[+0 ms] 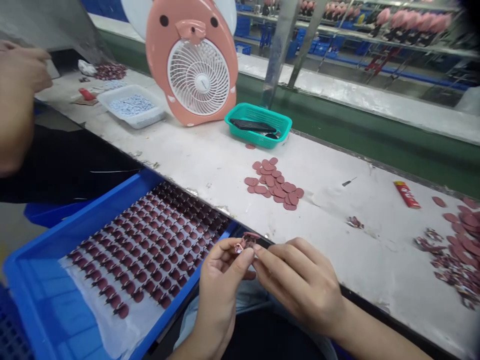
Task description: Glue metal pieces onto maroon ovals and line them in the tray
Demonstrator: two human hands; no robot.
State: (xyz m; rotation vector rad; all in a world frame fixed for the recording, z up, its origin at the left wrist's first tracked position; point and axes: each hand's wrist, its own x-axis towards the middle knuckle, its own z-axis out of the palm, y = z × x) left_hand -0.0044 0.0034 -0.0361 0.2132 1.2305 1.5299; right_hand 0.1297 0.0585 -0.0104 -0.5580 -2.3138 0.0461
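one left hand [219,292], one right hand [300,282], one pink piece [245,241], one blue tray [86,210]

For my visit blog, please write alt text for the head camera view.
A left hand and right hand pinch a small pink piece beside a blue tray of dark red pieces in rows. A pink pig-shaped fan stands behind.

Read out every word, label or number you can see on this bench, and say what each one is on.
Nothing is readable: the lettering on the red and yellow tube is too blurred, and the small badge on the hub of the pink fan is too small.
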